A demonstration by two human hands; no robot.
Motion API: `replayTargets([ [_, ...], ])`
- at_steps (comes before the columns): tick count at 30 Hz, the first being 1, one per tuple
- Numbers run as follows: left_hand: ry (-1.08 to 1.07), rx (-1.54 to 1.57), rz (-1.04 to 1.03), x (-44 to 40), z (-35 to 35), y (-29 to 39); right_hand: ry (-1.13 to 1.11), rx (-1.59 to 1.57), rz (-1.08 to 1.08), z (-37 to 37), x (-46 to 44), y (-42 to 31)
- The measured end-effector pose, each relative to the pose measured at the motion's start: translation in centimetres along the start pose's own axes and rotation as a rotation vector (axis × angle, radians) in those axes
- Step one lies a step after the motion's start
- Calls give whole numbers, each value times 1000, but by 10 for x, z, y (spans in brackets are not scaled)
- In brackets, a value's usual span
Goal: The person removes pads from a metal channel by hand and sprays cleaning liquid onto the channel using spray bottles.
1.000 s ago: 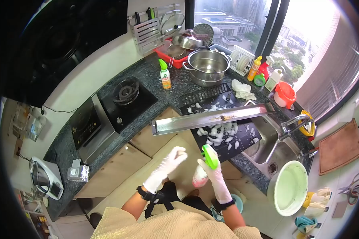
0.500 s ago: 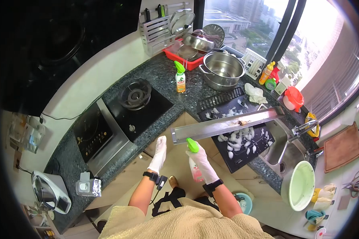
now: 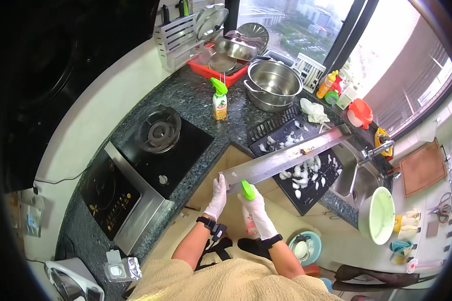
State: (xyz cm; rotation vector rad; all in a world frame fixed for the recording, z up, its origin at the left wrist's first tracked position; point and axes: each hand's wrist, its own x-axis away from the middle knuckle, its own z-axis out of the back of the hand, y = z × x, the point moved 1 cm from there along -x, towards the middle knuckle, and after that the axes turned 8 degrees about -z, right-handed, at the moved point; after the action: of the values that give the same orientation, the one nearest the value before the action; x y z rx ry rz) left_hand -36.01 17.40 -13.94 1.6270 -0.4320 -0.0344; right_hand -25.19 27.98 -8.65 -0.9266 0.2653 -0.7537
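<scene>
In a white glove, my left hand (image 3: 216, 196) is at the near left end of a long metal tray (image 3: 271, 164), its fingers closed against that end. My right hand (image 3: 256, 210), also gloved, is wrapped round a spray bottle (image 3: 247, 190) with a green head, just below the tray. The tray slants over a black panel (image 3: 306, 193) dotted with white foam and reaches across the sink's edge. A brownish patch marks the tray's far half. Part of the bottle's body is hidden by my right hand.
Another green-topped spray bottle (image 3: 220, 103) stands on the counter beside a steel pot (image 3: 273, 84). A gas burner (image 3: 159, 129) is at the left. The sink (image 3: 347, 165), a faucet (image 3: 379, 150) and a pale green basin (image 3: 379, 215) are at the right. A blue basin (image 3: 314, 247) sits below.
My left hand has risen to the tray's near end and closed on it. My right hand, still holding the bottle, has moved up close to the tray. The camera view has shifted.
</scene>
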Motion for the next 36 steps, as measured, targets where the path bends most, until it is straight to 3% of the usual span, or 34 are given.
replayTargets([
  [6,28,64,56,-17,5,-12,-93,329,-231,0,-1,-5],
  [9,10,118,106,-14,5,3,16,112,-192,6,4,1],
  [12,-83,100,139,-28,3,0,173,115,-199,26,-6,12],
  [15,-85,33,188,-35,2,-5,196,-37,-256,48,-26,41],
  [23,99,-34,-152,-35,-9,-1,-42,-193,-272,68,-22,51],
  [31,130,-15,-226,-28,-15,23,71,-180,-165,60,-30,34],
  [34,175,-106,-289,-21,-17,33,242,-62,-159,86,-40,22],
  [36,180,-101,-296,-15,-21,43,336,-213,-133,96,-51,40],
])
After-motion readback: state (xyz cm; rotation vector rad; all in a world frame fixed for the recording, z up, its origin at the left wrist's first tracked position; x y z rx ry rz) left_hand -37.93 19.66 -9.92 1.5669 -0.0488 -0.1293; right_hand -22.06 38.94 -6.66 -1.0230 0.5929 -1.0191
